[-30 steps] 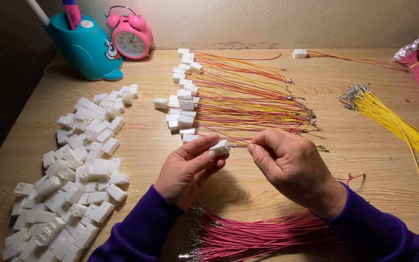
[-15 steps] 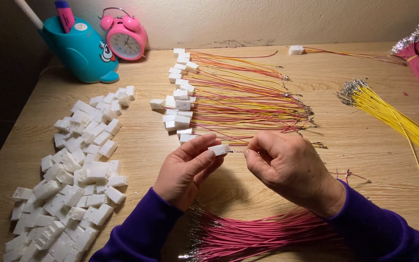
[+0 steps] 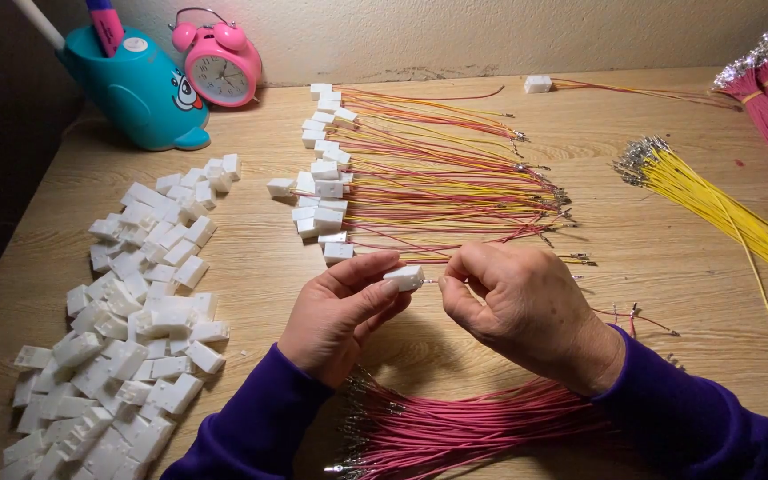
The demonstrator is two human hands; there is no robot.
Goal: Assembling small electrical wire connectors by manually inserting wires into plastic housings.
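1. Since the earlier frame the hands have hardly shifted; the two stay close together, near the middle of the wooden table [image 3: 668,258].
2. The left hand [image 3: 341,311] pinches a white connector [image 3: 404,277] between thumb and fingertips.
3. The right hand [image 3: 526,307] has its fingertips pressed together on a thin wire end just right of the connector.
4. Loose white connectors [image 3: 126,329] lie left; pink wires [image 3: 455,427] lie near.

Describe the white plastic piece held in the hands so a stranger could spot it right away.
Start at the wooden table, then find the two hands near its front edge. The small white plastic connector is pinched in the left hand. Unlike the loose connector pile on the left, it is lifted off the table.
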